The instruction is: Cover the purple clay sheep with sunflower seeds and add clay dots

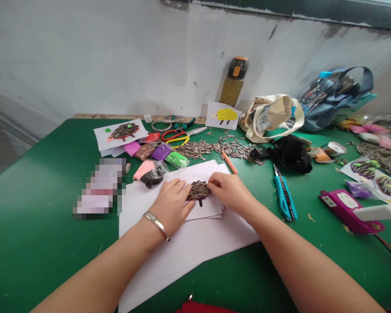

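A small white card (203,212) lies on larger white sheets (182,248). On it is a hedgehog-like figure (199,190) covered in overlapping sunflower seeds, with a dark leg below. My left hand (173,202), a silver bangle at its wrist, rests flat on the card with fingers stretched toward the figure's left side. At the figure's right edge, my right hand (230,189) is closed in a pinch, its fingertips touching the seeds. Whatever sits between those fingertips is hidden. Loose sunflower seeds (195,150) are heaped just beyond the sheets.
Clay packets (161,152), yellow-handled scissors (179,140) and a finished seed picture (124,131) lie behind my left hand. An orange pen (230,163), blue utility knife (285,195), black pouch (293,153) and magenta device (350,211) are rightward. A bottle (233,82) stands by the wall.
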`<action>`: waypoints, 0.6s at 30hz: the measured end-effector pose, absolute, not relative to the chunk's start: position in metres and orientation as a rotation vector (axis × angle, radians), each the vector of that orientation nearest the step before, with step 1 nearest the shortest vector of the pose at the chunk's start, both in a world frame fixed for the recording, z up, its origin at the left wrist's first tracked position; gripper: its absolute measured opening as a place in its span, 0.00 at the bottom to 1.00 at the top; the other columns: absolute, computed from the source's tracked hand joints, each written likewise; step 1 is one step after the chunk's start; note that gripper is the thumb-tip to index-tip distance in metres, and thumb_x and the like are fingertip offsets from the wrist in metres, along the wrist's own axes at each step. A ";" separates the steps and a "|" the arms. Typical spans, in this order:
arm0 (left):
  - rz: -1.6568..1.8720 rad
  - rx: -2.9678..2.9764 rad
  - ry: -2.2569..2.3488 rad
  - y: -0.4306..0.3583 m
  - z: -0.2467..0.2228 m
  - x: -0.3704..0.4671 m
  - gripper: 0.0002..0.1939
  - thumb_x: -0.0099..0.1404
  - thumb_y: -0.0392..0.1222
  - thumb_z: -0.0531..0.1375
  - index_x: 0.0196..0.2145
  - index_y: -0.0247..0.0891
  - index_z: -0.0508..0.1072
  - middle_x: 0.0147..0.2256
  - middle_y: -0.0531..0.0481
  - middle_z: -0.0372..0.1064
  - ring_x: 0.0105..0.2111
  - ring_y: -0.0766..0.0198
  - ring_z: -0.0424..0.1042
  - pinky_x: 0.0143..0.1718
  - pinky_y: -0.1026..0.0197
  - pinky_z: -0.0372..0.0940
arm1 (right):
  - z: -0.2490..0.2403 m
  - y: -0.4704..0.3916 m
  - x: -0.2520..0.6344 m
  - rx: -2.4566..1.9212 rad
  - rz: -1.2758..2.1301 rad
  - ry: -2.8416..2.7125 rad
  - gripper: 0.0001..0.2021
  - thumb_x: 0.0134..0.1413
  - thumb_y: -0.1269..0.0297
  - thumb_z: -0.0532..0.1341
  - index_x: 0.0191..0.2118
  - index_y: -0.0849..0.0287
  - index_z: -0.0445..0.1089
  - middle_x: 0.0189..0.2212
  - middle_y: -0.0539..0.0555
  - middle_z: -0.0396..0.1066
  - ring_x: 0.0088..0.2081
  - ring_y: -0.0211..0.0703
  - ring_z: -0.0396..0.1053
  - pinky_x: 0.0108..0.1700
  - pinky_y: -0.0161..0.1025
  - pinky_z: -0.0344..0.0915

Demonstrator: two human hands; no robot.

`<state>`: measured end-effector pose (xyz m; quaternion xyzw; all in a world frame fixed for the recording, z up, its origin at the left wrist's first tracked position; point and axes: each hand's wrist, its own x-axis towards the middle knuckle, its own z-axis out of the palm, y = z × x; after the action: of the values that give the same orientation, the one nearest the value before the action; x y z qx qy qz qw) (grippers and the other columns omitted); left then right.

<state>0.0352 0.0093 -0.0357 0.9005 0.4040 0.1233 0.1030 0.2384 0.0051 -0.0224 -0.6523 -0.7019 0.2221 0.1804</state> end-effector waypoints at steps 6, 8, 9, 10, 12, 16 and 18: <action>0.343 2.655 1.187 0.009 -0.036 0.035 0.17 0.65 0.42 0.54 0.50 0.33 0.67 0.50 0.37 0.66 0.53 0.47 0.61 0.55 0.38 0.57 | -0.021 0.004 0.252 -1.861 0.691 -1.914 0.11 0.53 0.67 0.55 0.39 0.54 0.74 0.32 0.51 0.76 0.34 0.42 0.70 0.36 0.36 0.61; 0.319 2.647 1.191 0.009 -0.035 0.035 0.17 0.65 0.42 0.54 0.50 0.32 0.67 0.51 0.37 0.66 0.53 0.46 0.61 0.55 0.37 0.56 | -0.019 0.003 0.254 -1.859 0.682 -1.933 0.11 0.53 0.67 0.56 0.39 0.54 0.74 0.34 0.51 0.76 0.35 0.42 0.70 0.37 0.36 0.61; 0.318 2.647 1.192 0.009 -0.035 0.035 0.17 0.65 0.42 0.54 0.50 0.32 0.67 0.50 0.37 0.66 0.53 0.46 0.61 0.55 0.37 0.56 | -0.019 0.003 0.254 -1.841 0.673 -1.963 0.11 0.53 0.67 0.56 0.38 0.54 0.74 0.35 0.51 0.75 0.36 0.42 0.69 0.37 0.36 0.61; 0.326 2.651 1.192 0.009 -0.035 0.035 0.17 0.65 0.42 0.54 0.49 0.32 0.67 0.50 0.37 0.66 0.53 0.46 0.61 0.55 0.37 0.57 | -0.019 0.003 0.254 -1.821 0.664 -1.994 0.10 0.53 0.67 0.55 0.36 0.54 0.74 0.35 0.51 0.75 0.36 0.42 0.69 0.37 0.36 0.60; 0.354 2.661 1.191 0.009 -0.036 0.035 0.16 0.65 0.42 0.54 0.49 0.34 0.67 0.50 0.38 0.67 0.53 0.47 0.62 0.55 0.38 0.57 | -0.019 0.003 0.253 -1.793 0.647 -2.039 0.10 0.53 0.68 0.55 0.35 0.55 0.74 0.34 0.52 0.74 0.36 0.42 0.68 0.37 0.35 0.60; 0.364 2.662 1.190 0.009 -0.037 0.035 0.16 0.64 0.42 0.55 0.49 0.35 0.67 0.49 0.39 0.67 0.53 0.48 0.62 0.55 0.39 0.58 | -0.022 0.005 0.250 -1.802 0.636 -2.074 0.09 0.53 0.69 0.55 0.33 0.56 0.73 0.32 0.52 0.74 0.35 0.42 0.68 0.36 0.35 0.59; 0.354 2.659 1.189 0.010 -0.036 0.035 0.16 0.64 0.42 0.54 0.49 0.35 0.67 0.49 0.39 0.67 0.53 0.47 0.62 0.55 0.39 0.58 | -0.022 0.005 0.249 -1.817 0.629 -2.081 0.09 0.54 0.69 0.55 0.33 0.56 0.73 0.32 0.52 0.73 0.34 0.41 0.67 0.35 0.35 0.58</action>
<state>0.0350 0.0095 -0.0360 0.9013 0.4031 0.1200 0.1036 0.2490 0.0049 -0.0223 -0.6336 -0.7258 0.2195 0.1537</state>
